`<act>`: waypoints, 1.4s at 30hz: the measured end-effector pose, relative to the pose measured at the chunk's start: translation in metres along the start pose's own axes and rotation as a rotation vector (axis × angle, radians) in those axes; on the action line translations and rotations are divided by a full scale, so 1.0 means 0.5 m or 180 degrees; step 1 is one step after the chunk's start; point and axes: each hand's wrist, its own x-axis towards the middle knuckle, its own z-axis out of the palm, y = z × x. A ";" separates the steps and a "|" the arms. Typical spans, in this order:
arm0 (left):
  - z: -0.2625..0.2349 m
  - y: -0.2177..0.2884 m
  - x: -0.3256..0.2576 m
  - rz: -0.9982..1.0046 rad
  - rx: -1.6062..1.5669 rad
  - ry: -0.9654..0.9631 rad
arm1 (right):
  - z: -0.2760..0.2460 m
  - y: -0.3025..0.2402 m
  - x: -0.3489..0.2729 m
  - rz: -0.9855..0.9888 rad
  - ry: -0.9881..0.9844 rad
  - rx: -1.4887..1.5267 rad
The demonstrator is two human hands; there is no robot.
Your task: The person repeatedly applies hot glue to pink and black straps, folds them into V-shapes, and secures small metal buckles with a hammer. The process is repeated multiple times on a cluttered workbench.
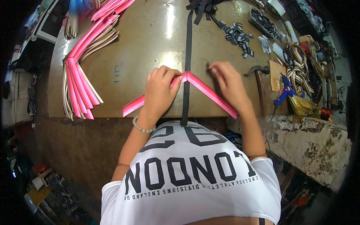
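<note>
A bent pink reflective strip lies across a long black strap on the table, its two arms spread in a shallow V with the peak pointing away from me. My left hand closes thumb and fingers on the strip by its peak, just left of the strap. That hand covers part of the strip's left arm. To the right, my right hand hovers beside the strip's other arm with fingers loosely bent and slightly blurred. I see nothing held in it. The strap's near end hangs over the table's front edge.
Stacked pink and cream strips lie at the left. Black buckles and tangled black straps are at the back. A hammer, a blue glue gun, brown cardboard and coiled cord lie at the right.
</note>
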 end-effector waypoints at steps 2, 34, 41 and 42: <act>-0.001 0.008 -0.011 -0.0051 0.0024 -0.0007 | 0.015 -0.038 -0.017 0.0199 -0.0312 0.0727; 0.008 0.012 -0.028 0.0146 0.0213 0.0186 | -0.051 0.032 -0.004 0.0044 0.1017 -0.0716; 0.013 0.021 -0.040 0.0095 0.0241 0.0215 | 0.067 -0.071 -0.058 0.0850 0.0178 0.1256; 0.012 0.023 -0.040 0.0112 0.0218 0.0240 | 0.081 -0.075 -0.063 0.0610 0.0278 0.0984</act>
